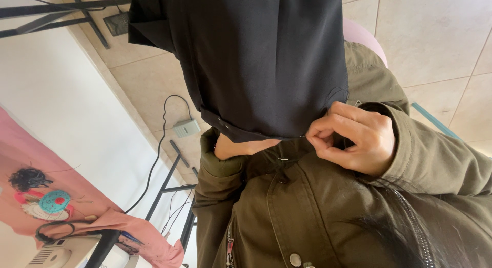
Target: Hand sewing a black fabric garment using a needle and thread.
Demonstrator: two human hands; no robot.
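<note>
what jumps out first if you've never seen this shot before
A large black garment fills the upper middle, held up close to the camera. At its lower hem the right hand pinches a thin needle, while the left hand is tucked under the cloth. Far left, pink fabric lies over a table.

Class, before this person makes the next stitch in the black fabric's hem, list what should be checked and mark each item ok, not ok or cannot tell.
1. Needle pinched firmly in the right hand: ok.
2. Black fabric supported from behind by the left hand: ok, though the fingers are mostly hidden.
3. Left fingers away from the needle tip: cannot tell.
4. Hem edge lying flat at the stitch: ok.
5. Thread free of tangles: cannot tell, too thin.
6. Olive jacket not caught in the stitch: cannot tell.
</note>
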